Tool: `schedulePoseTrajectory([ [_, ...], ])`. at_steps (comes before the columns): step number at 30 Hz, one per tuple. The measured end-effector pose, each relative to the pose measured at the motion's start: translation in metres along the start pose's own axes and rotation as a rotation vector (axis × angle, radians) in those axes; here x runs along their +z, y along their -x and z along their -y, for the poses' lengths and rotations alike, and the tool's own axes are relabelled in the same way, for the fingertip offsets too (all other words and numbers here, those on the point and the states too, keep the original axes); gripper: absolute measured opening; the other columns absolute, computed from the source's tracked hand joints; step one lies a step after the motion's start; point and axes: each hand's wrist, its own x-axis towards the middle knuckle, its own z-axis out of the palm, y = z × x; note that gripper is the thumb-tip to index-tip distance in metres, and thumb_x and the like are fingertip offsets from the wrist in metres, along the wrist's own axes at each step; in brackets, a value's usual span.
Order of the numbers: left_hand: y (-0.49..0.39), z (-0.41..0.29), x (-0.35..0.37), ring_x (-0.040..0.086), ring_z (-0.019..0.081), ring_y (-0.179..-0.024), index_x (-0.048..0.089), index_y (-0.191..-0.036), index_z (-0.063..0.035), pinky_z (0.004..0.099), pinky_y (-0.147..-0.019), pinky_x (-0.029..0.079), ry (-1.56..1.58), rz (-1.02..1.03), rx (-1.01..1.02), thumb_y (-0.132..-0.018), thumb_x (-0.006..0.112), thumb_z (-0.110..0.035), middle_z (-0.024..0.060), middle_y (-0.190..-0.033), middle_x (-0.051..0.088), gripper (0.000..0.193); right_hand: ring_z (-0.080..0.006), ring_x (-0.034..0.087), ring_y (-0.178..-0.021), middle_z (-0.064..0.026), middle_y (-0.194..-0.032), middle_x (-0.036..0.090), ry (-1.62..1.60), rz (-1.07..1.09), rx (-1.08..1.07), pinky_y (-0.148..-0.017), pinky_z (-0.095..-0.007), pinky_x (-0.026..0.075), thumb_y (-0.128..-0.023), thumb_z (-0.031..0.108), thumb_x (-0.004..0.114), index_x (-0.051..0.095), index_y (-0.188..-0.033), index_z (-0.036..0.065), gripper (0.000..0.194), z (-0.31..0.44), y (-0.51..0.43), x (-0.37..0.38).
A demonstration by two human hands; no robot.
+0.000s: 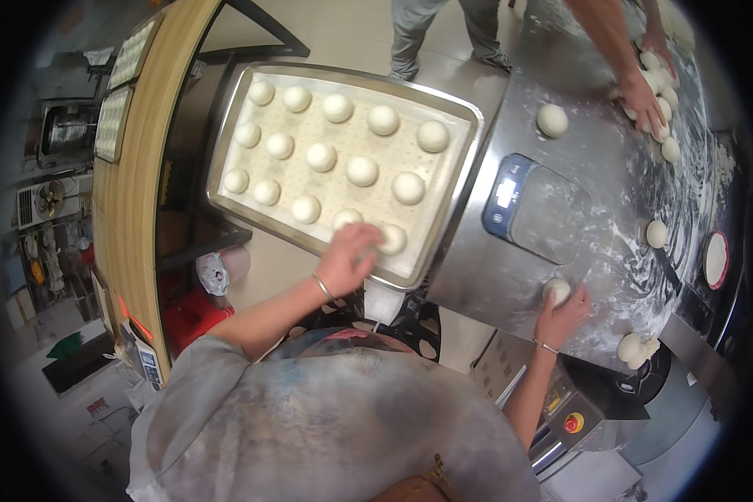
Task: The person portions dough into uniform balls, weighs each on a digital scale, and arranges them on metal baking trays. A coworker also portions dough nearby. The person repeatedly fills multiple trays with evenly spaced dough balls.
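On a rimmed metal baking tray [467, 157] lined with a perforated light mat, white dough balls sit spaced in rows. Over its near edge is my left hand [351, 254], slightly blurred, thumb and bent fingers apart with nothing visible between them. Its fingertips are beside the nearest corner dough ball [392, 239], and it partly covers another dough ball [347, 218]. On the steel table [477, 270], my right hand [563, 317] curls around a single dough ball [557, 290]. Beyond that hand lies a kitchen scale [549, 213] with a lit display and a bare platform.
A co-worker's hands [645, 103] rest on clustered dough balls at the table's far right. Loose dough balls lie at the back [552, 120], right [657, 234] and near corner [631, 349]. Flour coats the right side. A machine with a red button [573, 423] stands below the table.
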Motion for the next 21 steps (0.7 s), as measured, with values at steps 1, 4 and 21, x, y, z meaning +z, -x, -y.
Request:
schedulePoseTrajectory([
  [1, -0.001, 0.024, -0.016, 0.056, 0.0372, -0.109, 0.064, -0.108, -0.0062, 0.0445, -0.097, 0.046, -0.005, -0.067, -0.01, -0.08, 0.065, -0.002, 0.0146, -0.115, 0.062, 0.029, -0.0384, 0.054, -0.114, -0.0218, -0.12, 0.058, -0.109, 0.025, 0.012, -0.103, -0.0455, 0.041, -0.09, 0.023, 0.068, 0.053, -0.135, 0.0, 0.053, 0.015, -0.001, 0.002],
  [4, -0.011, 0.125, -0.093, 0.057, 0.0363, -0.105, 0.065, -0.107, -0.0074, 0.0449, -0.095, 0.046, -0.19, -0.287, -0.096, -0.08, 0.066, -0.003, 0.0145, -0.107, 0.062, 0.027, -0.0367, 0.057, -0.107, -0.0204, -0.114, 0.06, -0.397, 0.16, 0.041, -0.098, -0.0434, 0.045, -0.09, 0.016, 0.067, 0.057, -0.131, 0.0, 0.044, 0.083, 0.011, 0.013],
  [21, 0.002, 0.354, -0.252, 0.065, 0.0291, -0.091, 0.065, -0.095, -0.0091, 0.0392, -0.082, 0.054, -0.038, -0.524, -0.665, -0.081, 0.072, -0.006, 0.009, -0.098, 0.063, 0.016, -0.0259, 0.059, -0.068, -0.0091, -0.076, 0.062, -0.095, 0.302, 0.427, -0.069, -0.0387, 0.051, -0.077, 0.012, 0.077, 0.058, -0.089, 0.004, 0.024, 0.242, 0.033, 0.087],
])
